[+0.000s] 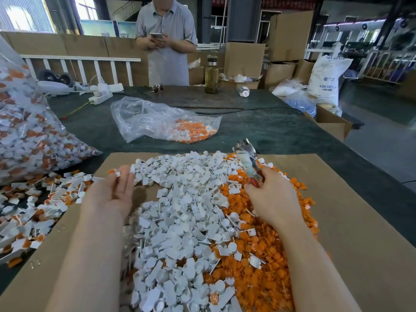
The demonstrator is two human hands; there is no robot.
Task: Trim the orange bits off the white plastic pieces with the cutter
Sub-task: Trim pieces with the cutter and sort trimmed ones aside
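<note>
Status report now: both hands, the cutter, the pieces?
Right hand grips cutter. Left hand open, small white piece at fingertips. Nothing in the way.

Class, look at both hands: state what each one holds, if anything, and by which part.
The right hand grips the cutter by its red handles, blades pointing up and away. The left hand is open, palm up, with a small white piece near its fingertips, not gripped.

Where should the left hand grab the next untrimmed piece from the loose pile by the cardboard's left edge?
Probably by the flat white tab, pinched from above, orange bit pointing toward the cutter. In the untrimmed pile the tabs lie flat and stick out; the left hand is already nearest.
</note>
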